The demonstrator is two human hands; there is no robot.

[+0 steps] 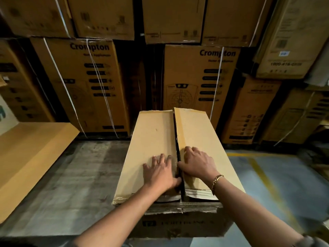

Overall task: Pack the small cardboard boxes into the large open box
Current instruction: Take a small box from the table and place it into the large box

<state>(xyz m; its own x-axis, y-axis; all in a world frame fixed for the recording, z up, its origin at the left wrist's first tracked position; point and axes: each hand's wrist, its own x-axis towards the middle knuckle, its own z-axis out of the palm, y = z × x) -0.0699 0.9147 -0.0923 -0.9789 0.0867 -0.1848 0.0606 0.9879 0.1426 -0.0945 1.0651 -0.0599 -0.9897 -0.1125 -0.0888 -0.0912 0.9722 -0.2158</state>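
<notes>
a wall of tall printed cartons, bound with white straps, is stacked close behind the work spot, several rows high. a flat piece of plain cardboard is laid to the left, well apart from the hands. a yellow line is painted on the grey floor to the right.

the large box is set in the middle, just in front of the person. its two long top flaps are folded down almost shut, with a narrow dark gap left between them, and their near ends are torn and frayed. the left hand is laid flat on the left flap, fingers straight and spread, nothing held. the right hand is pressed on the right flap just beside the gap, fingers slightly bent, nothing gripped. a gold bracelet is worn on the right wrist.
</notes>
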